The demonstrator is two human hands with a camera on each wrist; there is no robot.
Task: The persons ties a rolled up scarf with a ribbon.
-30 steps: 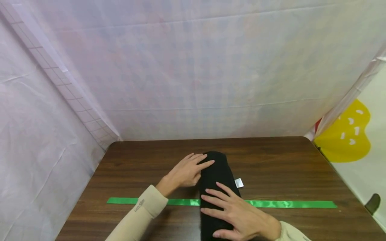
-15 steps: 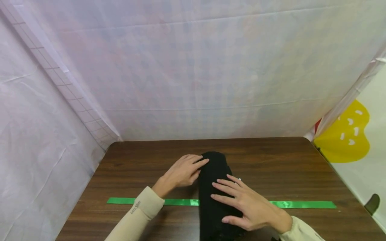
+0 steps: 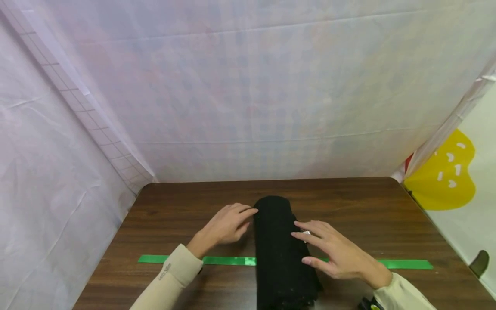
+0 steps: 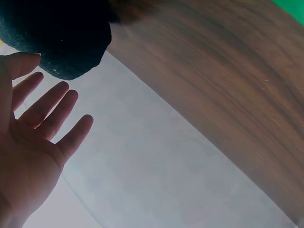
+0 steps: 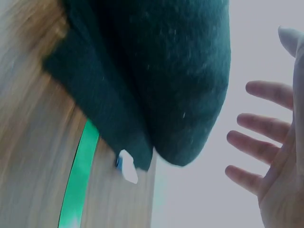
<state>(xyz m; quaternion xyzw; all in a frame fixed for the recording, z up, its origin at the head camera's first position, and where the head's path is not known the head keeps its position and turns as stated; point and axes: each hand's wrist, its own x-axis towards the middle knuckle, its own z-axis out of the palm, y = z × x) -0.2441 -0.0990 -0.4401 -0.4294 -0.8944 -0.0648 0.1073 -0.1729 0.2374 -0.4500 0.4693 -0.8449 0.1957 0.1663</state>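
Observation:
A long, folded black cloth (image 3: 276,249) with a white label (image 5: 128,166) lies lengthwise down the middle of the table. Its far end is rounded, and in the right wrist view a thick upper fold rests over a flatter layer. My left hand (image 3: 222,227) is at the cloth's far left edge, index fingertip at its side, fingers extended. On the right side, my right hand (image 3: 336,249) has its fingers spread, with fingertips at the cloth's right edge; whether they touch it is hard to tell. Neither hand grips anything.
A green ribbon strip (image 3: 407,264) runs across the brown wooden table (image 3: 348,198), passing under the cloth. Pale sheeting (image 3: 248,107) hangs behind and at the left. A dark device (image 3: 370,304) shows by the right sleeve. A yellow printed shape (image 3: 445,176) is at right.
My right hand has moved right, off the top of the cloth to its edge. My left hand has drawn back left from the far end. The cloth's near right part looks wider and looser.

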